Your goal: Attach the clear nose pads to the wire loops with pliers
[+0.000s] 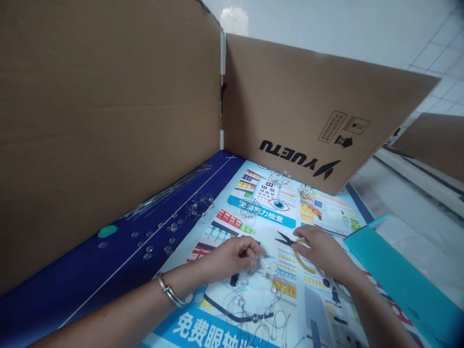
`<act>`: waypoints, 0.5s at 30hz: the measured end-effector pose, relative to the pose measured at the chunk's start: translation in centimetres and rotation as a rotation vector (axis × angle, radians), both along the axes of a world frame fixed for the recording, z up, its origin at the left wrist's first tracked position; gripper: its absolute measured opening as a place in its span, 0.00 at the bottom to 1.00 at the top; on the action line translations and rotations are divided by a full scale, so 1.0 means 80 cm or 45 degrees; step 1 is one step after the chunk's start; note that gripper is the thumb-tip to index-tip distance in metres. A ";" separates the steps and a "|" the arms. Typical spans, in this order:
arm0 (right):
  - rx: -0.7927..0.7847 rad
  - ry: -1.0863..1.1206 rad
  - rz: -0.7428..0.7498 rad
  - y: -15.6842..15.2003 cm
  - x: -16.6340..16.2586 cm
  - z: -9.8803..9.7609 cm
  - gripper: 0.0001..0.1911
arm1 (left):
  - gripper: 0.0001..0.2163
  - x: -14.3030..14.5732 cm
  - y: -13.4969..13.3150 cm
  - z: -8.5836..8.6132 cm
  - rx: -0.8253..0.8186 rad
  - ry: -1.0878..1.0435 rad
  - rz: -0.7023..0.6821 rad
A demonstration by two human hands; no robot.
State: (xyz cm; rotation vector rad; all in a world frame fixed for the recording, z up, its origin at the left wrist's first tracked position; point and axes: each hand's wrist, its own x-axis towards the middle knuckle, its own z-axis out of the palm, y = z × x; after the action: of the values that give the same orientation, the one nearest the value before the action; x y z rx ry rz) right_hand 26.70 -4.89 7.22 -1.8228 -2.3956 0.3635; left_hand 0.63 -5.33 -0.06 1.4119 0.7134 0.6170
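Observation:
My left hand rests on a printed poster, fingers pinched round a thin wire strung with clear beads. A silver bangle sits on that wrist. My right hand lies a little to the right, closed on small pliers with black jaws and yellow handles; the jaws point left, toward my left fingers. The beaded wire loops over the poster below both hands.
Tall cardboard walls enclose the left and back sides. Loose clear beads and a bundle of straight wires lie on the blue strip at left. More beaded pieces lie near the back wall. A teal sheet lies at right.

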 end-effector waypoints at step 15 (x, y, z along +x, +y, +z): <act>-0.053 -0.288 0.069 0.005 -0.008 -0.029 0.04 | 0.08 -0.004 0.006 0.000 0.136 0.097 0.039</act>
State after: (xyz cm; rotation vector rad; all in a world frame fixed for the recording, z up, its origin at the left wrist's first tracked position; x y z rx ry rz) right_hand 26.02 -4.48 4.87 -1.9131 -2.6081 0.2237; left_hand 0.29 -4.85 -0.03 1.5322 0.7727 0.6358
